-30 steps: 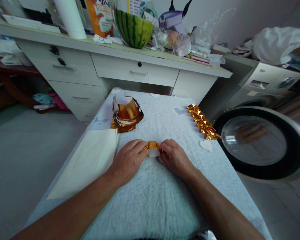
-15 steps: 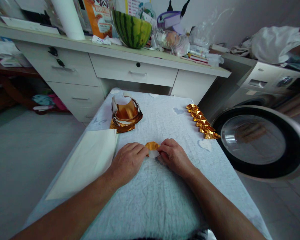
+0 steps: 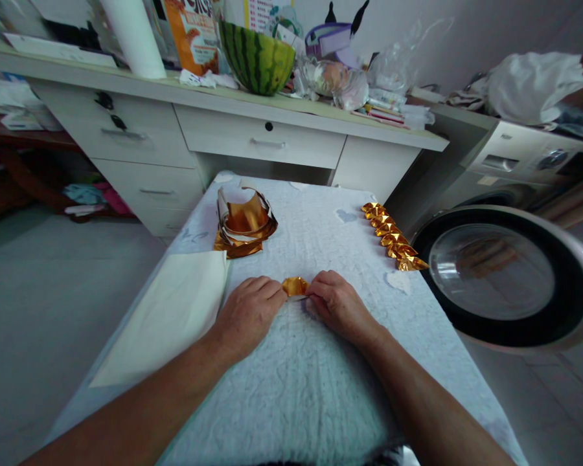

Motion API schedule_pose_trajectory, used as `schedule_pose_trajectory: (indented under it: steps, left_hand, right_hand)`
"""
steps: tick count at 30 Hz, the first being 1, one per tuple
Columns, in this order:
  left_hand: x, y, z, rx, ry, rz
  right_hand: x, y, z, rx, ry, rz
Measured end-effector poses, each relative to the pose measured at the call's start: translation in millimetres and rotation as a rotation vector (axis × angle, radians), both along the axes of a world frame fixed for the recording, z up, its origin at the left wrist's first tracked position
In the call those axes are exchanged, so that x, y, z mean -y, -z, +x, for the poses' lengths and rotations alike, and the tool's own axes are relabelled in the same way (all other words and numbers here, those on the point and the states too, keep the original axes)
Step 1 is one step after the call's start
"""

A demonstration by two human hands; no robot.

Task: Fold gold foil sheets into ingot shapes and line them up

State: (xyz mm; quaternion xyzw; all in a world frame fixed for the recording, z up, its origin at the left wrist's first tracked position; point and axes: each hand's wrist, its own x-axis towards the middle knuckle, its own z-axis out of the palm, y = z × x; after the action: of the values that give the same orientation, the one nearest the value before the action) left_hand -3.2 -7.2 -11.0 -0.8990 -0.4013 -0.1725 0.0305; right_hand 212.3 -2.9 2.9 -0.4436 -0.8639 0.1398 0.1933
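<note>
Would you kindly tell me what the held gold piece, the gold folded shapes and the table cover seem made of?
Gold piece: probably foil-faced paper; it shines and shows a pale strip at its edge.
Folded shapes: likely similar, glossy, with bright glints on creases.
Table cover: apparently quilted fabric, matte, its surface puckered.

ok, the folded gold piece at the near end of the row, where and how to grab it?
I'd pinch the pointed right end of the near piece, coming from the near right side. That tip sticks out clear of the row, while the far side crowds the next piece. Press lightly: it looks like thin foil.
</note>
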Motion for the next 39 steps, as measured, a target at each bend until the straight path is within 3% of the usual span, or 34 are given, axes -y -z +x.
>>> schedule_pose_trajectory:
  steps: [13,20,24,32,39]
  left_hand:
    - [-7,5.5,5,0.003,-0.033,-0.083]
    - [-7,-1.8,4,0.141,-0.067,-0.212]
    - [-8,-3.7,5,0.122,-0.111,-0.263]
    - [-7,-0.3,8,0.071,-0.206,-0.249]
    - [-5,1.9,10,-0.005,-0.288,-0.142]
  right_hand:
    - [-3,5.8,-1,-0.041,0.005,0.007]
    - [-3,4.0,-2,-0.107,0.033,-0.037]
    - [-4,6.5,-3,-0.094,0.066,-0.057]
    - [-6,5.0,-9,-0.060,0.155,-0.088]
    - [-7,3.5,-14,-0.020,0.257,-0.134]
